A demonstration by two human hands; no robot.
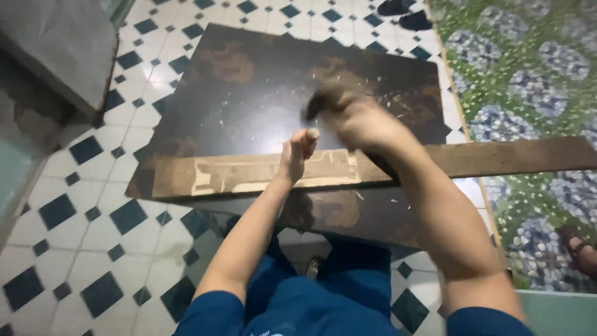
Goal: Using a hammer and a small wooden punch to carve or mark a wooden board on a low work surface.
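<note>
A long brown wooden plank (249, 174) lies across a dark square board (249, 87) on the tiled floor, with pale scraped patches on its left part. My left hand (297, 152) is closed around a small upright tool whose tip rests on the plank; the tool is mostly hidden by my fingers. My right hand (354, 118) is blurred just above and right of it, gripping a dark object (323, 99) that I cannot identify clearly. Pale wood chips are scattered on the dark board behind my hands.
The floor is white tile with dark blue diamonds (93, 205). A green flowered mat (528, 81) covers the right side. Dark shoes (404, 14) lie at the top. A grey slab (56, 43) stands at the upper left. A sandalled foot (578, 249) shows at the right edge.
</note>
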